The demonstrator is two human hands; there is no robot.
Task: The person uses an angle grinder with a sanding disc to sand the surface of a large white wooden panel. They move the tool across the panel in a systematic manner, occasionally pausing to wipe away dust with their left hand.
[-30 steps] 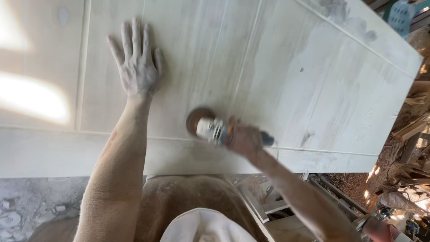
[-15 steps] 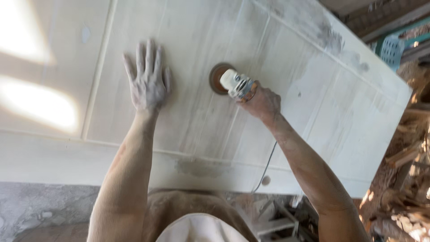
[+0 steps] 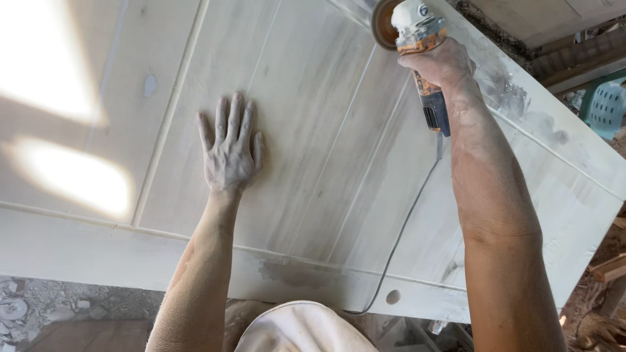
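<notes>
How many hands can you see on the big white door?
2. The left hand lies flat, fingers spread, on the white door panel. The right hand grips a power sander at the door's far edge.

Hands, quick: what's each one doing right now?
Left hand: open, flat on the white panel, fingers spread.
Right hand: closed around the sander, its disc against the panel's far side.
</notes>
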